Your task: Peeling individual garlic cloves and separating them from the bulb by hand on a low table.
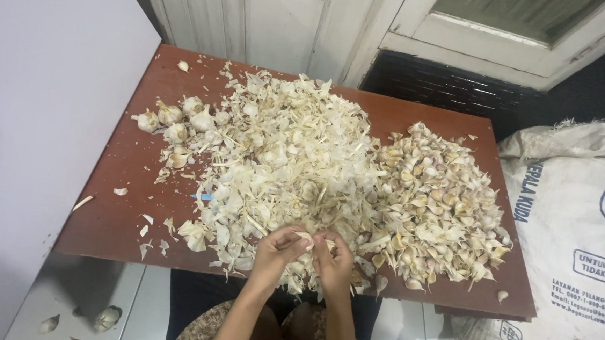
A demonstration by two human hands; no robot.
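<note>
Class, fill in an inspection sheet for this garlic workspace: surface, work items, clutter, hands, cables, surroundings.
Surface: reddish-brown table, mostly covered.
Work items: garlic piece held between both hands at the near edge; clove pile at right; whole bulbs at far left.
Clutter: big heap of papery skins in the middle; loose scraps around it.
Hands: left hand and right hand, fingers pinched on the garlic piece.
Cables: nothing seen.
Surroundings: printed white sack at right; white panelled door behind; bulbs on the floor.

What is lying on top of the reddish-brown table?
On the table: a heap of papery garlic skins, separated cloves, whole bulbs. Both hands work a piece. The surface beneath is covered.
</note>
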